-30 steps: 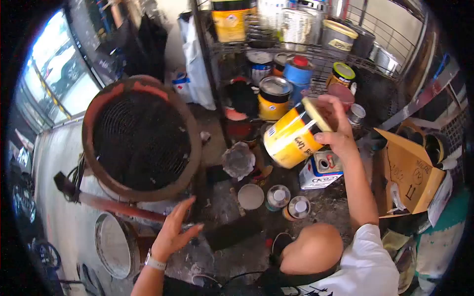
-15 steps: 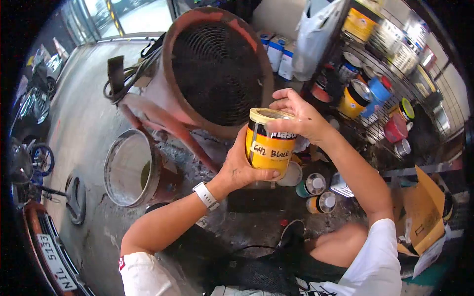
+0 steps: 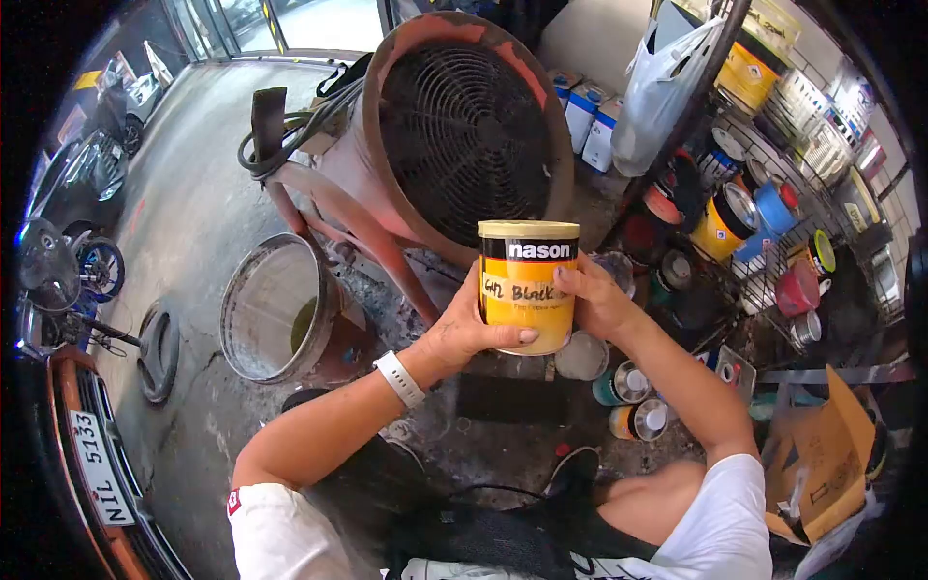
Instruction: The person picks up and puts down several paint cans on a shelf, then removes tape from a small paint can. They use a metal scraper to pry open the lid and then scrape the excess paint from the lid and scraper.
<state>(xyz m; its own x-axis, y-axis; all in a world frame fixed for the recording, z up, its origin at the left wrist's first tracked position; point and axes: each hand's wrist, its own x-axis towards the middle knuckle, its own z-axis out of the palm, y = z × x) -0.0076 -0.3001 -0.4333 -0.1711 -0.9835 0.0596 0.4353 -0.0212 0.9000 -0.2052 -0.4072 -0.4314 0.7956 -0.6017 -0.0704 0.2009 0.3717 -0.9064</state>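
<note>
A yellow and black paint can [image 3: 527, 314] with the word "nason" and handwritten lettering on its front is held up in front of me. My left hand [image 3: 466, 327] wraps its left side, thumb across the lower front. On the right side, my right hand [image 3: 599, 298] grips the can with its thumb on the label. The rim at the top looks pale cream; from this angle the inside of the can is hidden. Most fingers of both hands are behind the can.
A large red drum fan [image 3: 469, 135] stands just ahead. To its left is a big bucket [image 3: 275, 309] with residue inside. Several cans fill the wire rack [image 3: 773, 261] at right, above an open cardboard box [image 3: 831, 464]. A steering wheel [image 3: 158, 353] lies on the floor.
My right hand has come down from above the rim to grip the can's right side. The can has turned upright, its label now facing me. The view has shifted slightly left.
</note>
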